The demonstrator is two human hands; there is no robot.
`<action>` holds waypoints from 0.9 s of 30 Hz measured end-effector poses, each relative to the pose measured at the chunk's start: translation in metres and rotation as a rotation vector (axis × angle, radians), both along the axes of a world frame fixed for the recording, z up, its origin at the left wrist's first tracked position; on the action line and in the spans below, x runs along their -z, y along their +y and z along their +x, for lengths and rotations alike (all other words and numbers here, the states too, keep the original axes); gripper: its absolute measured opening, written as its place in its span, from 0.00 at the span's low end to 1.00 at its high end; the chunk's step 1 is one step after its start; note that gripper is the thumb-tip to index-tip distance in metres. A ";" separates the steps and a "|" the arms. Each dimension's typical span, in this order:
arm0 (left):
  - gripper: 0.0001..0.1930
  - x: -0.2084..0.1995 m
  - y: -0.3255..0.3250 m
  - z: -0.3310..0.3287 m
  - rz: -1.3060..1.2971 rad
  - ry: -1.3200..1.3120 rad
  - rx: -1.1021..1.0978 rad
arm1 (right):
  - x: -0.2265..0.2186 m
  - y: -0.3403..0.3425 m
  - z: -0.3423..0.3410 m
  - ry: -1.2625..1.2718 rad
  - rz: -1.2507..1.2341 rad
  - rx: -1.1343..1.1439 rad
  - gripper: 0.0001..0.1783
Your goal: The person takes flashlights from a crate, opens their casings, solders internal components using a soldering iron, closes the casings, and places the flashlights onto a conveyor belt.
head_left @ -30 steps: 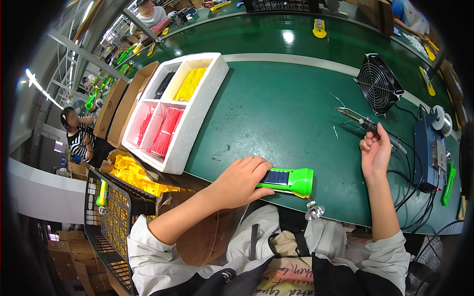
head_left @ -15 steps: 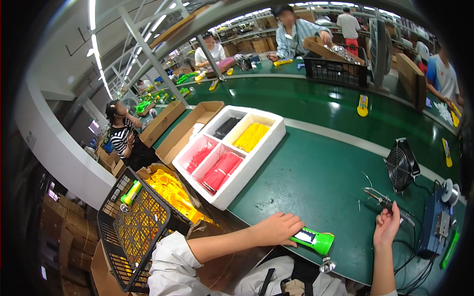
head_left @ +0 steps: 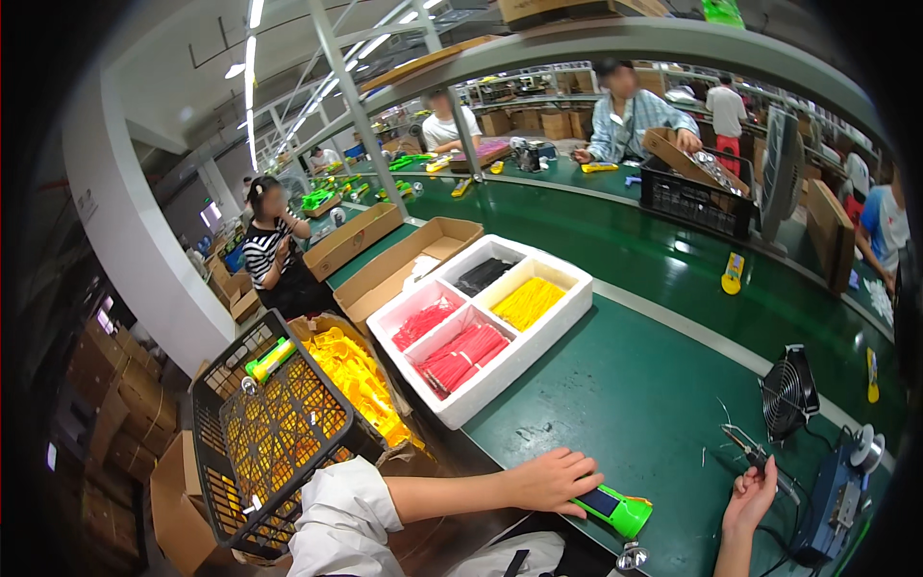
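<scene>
My left hand (head_left: 558, 483) lies over the rear end of a green flashlight (head_left: 627, 516) at the table's near edge, fingers wrapped round it. A dark panel shows on its side. Below its open head hangs a shiny round reflector (head_left: 632, 556), past the table edge. Farther right, my right hand (head_left: 749, 497) has its fingers curled at the handle of a soldering iron (head_left: 760, 456), whose tip points away to the left. Its grip is partly hidden by the fingers. Thin wire pieces (head_left: 703, 454) lie near the tip.
A white foam box (head_left: 577, 308) holds red, black and yellow wires. Left are a black crate (head_left: 336, 433) with a yellow-green flashlight (head_left: 271, 360) and a carton of yellow parts (head_left: 351, 375). Right stand a fan (head_left: 790, 392), blue soldering station (head_left: 829, 510) and solder spool (head_left: 868, 446). Co-workers sit beyond the belt.
The view has turned left and up, so most things sit lower and farther right. The flashlight's panel now looks dark instead of bright. Both hands keep much the same places.
</scene>
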State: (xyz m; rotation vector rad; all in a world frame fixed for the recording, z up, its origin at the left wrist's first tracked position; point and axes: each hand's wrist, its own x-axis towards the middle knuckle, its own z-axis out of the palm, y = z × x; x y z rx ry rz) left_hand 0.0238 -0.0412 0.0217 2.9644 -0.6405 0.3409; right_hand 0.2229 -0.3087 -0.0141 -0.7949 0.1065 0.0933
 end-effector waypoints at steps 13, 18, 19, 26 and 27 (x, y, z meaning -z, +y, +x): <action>0.24 0.006 -0.002 -0.006 -0.306 0.056 -0.041 | 0.014 -0.004 0.006 -0.054 -0.043 0.011 0.11; 0.25 0.009 0.001 -0.002 -0.293 0.040 0.003 | 0.016 -0.005 0.008 -0.083 -0.082 -0.002 0.11; 0.26 0.009 0.001 -0.002 -0.288 0.037 0.028 | 0.014 -0.003 0.007 -0.067 -0.079 0.026 0.11; 0.28 0.009 0.003 0.000 -0.186 0.083 0.005 | 0.016 -0.004 0.008 -0.036 -0.090 0.056 0.12; 0.29 0.005 0.004 -0.002 -0.168 0.079 0.013 | 0.016 -0.005 0.009 -0.038 -0.090 0.057 0.12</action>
